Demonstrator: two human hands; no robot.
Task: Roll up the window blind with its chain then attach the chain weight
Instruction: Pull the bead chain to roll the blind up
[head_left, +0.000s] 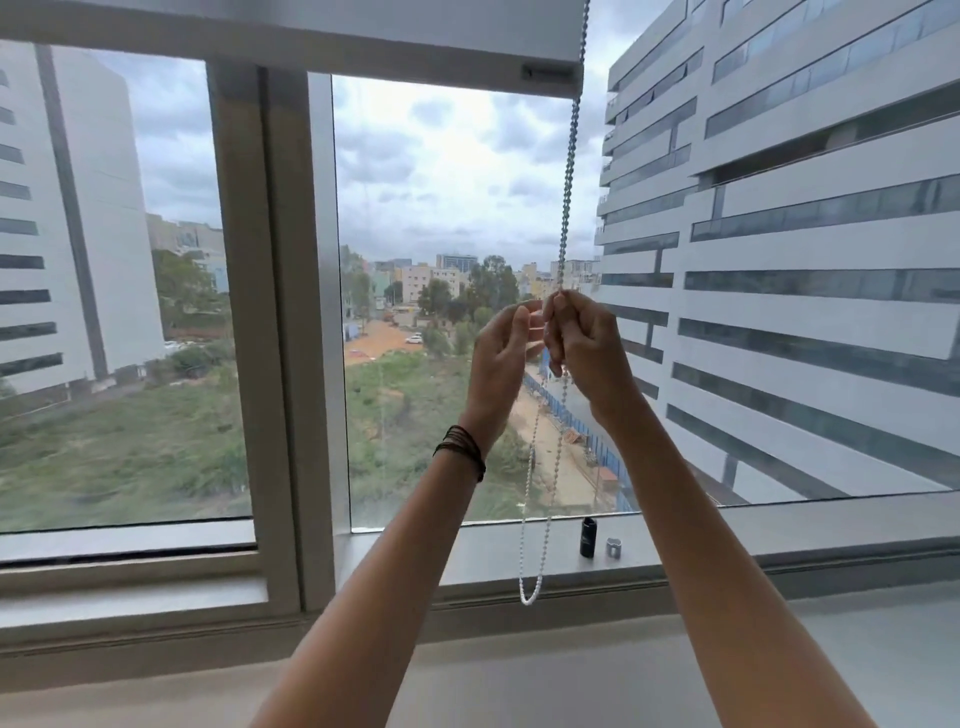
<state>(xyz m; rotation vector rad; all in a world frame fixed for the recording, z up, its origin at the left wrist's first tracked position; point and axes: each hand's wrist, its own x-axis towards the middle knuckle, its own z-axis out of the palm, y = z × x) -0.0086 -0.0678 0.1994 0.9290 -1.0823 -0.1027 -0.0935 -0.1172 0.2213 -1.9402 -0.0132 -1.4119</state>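
**Both hands up at the chain, blind nearly out of sight**

The blind (291, 31) is high, only its bottom bar showing along the top edge; the roll itself is cut off above. The chain (570, 171) drops from the top right corner, one taut beaded strand, into the right hand (587, 348), which is closed in a fist round it. Just where the beads sit inside the fist is hidden by the fingers.

The left hand (501, 358) is raised just beside it, fingers curled but loose, thumb and forefinger near a paler strand. Whether it actually pinches that strand I cannot tell; the beads blur against the sky there. A dark band (462, 449) circles the left wrist.

Below the hands the chain hangs as a loop, its bottom dangling in front of the sill (727, 540). On the sill stand two small pieces, apart from the chain: a black weight (588, 537) and, just right of it, a grey cap (613, 548). Their details are too small to make out.
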